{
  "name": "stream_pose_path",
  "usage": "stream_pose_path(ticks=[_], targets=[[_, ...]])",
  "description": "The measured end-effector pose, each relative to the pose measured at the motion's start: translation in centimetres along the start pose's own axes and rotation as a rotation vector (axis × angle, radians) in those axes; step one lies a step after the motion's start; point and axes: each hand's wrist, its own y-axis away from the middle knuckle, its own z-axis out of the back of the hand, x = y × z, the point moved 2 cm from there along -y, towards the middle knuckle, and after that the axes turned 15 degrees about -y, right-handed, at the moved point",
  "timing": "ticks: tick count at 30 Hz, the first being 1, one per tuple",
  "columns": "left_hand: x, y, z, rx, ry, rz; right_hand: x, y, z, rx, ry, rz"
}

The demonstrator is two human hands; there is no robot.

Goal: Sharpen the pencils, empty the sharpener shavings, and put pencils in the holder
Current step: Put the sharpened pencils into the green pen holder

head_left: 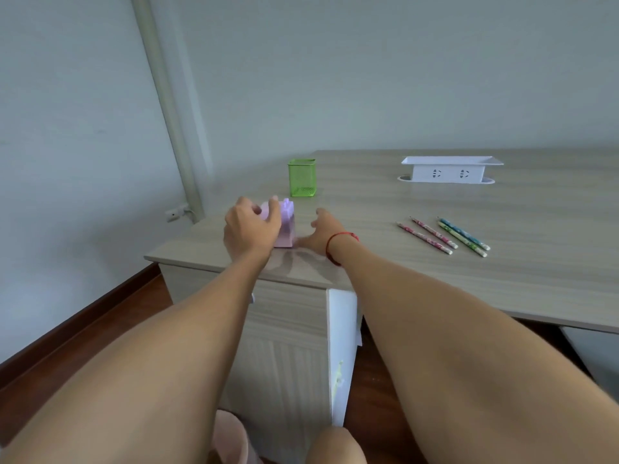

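1. Left hand grips lilac plastic sharpener, grey wood-grain desk, near-left corner.
2. Right hand spread loose, just beside it.
3. Green mesh holder behind; four patterned pencils well right; white socket box beyond.

The left grip curls over the boxy lilac plastic sharpener on the pale woodgrain table. The right grip spreads just beside it, and four patterned pencils lie well apart.

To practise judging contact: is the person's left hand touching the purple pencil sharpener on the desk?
Touching. The head view shows the left hand with fingers curled over the purple pencil sharpener, no gap visible.
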Motion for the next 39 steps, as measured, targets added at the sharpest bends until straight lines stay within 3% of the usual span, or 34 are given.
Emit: stream_pose_path(ticks=[6,12,22,26,30,39], targets=[[-6.4,3.1,-1.1,0.002,-0.001,-0.202,-2.0,2.3,8.5,-0.166,0.043,0.019],[-11.8,5.7,-7.5,0.483,-0.162,-0.201,-6.3,2.6,17.1,-0.393,0.131,-0.101],[-17.4,5.9,-14.4,0.717,-0.318,-0.311,-8.8,-0.3,19.9,-0.270,0.379,-0.192],[-18.2,6.0,-15.4,0.699,-0.445,-0.331,-8.9,-1.3,19.3,-0.244,0.563,-0.161],[-18.2,5.8,-14.8,0.623,-0.450,-0.283,-7.9,-1.2,18.6,-0.229,0.586,-0.152],[-17.7,0.5,-7.8,0.444,-0.110,-0.145,-1.0,0.1,17.0,-0.215,0.372,-0.074]])
